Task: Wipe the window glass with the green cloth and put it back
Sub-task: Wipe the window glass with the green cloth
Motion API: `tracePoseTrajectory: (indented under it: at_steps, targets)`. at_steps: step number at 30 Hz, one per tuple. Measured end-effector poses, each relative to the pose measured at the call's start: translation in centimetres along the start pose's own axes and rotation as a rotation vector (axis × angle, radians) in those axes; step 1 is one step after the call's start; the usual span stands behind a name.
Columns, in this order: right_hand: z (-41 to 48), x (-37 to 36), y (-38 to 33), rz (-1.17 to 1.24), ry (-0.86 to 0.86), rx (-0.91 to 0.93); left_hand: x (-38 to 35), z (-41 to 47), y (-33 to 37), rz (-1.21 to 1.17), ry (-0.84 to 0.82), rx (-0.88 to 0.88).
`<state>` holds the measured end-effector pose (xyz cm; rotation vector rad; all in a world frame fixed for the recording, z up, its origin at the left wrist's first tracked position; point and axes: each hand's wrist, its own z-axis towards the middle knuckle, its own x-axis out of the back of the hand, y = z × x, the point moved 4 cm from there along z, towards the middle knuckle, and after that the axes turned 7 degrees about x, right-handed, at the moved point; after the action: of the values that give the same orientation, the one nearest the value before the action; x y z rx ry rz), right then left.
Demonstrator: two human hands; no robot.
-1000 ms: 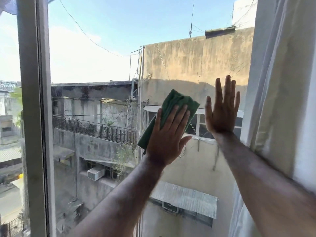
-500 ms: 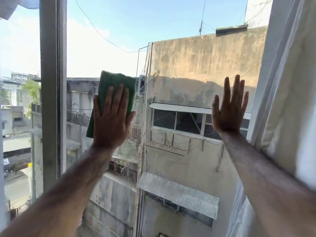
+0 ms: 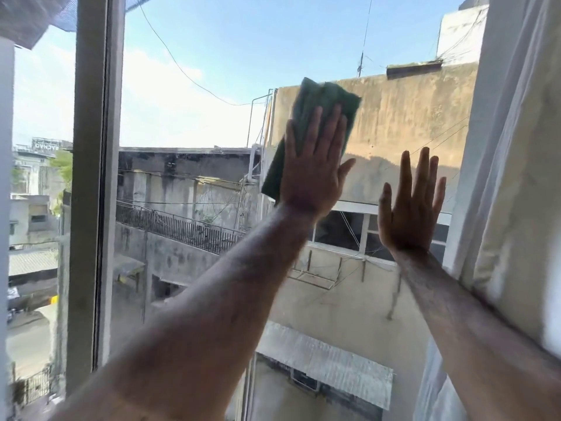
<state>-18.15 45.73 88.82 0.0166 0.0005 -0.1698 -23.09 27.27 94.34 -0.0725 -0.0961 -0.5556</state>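
Observation:
The window glass fills most of the head view, with buildings and sky behind it. A folded green cloth is pressed flat against the pane, high and right of centre. My left hand lies spread over its lower half, palm on the cloth, so the cloth's top and left edge stick out. My right hand rests flat on the bare glass just to the right and lower, fingers apart, holding nothing.
A grey vertical window frame stands at the left. A white curtain hangs along the right edge, and my right forearm lies against it. A dark mesh corner shows at the top left.
My left hand has slid the cloth from near the left frame back to the right and higher up the pane. My right hand has stayed flat on the glass.

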Motion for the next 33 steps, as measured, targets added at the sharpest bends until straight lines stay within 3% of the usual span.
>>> tracePoseTrajectory:
  at_steps: [5, 11, 15, 20, 28, 33]
  targets:
    - [0.0, -0.1, 0.2, -0.001, -0.013, 0.012, -1.9, -6.6, 3.6, 0.029, -0.141, -0.262]
    - [0.1, 0.3, 0.0, 0.013, -0.03, -0.003, 0.2, -14.1, -4.1, 0.067, -0.167, -0.327]
    - [0.0, 0.5, -0.2, 0.016, -0.032, -0.004, 2.6, -14.8, -11.7, 0.128, -0.076, -0.227]
    - [-0.1, 0.7, -0.5, 0.012, -0.041, -0.008, 4.8, -9.9, -17.5, 0.105, 0.019, 0.12]
    - [-0.1, 1.0, -0.6, 0.014, -0.037, -0.007, 8.2, -7.0, -16.5, 0.208, 0.152, 0.159]
    - [0.0, 0.7, -0.3, 0.014, -0.018, 0.001, 10.2, -3.8, -16.9, 0.168, 0.063, 0.123]
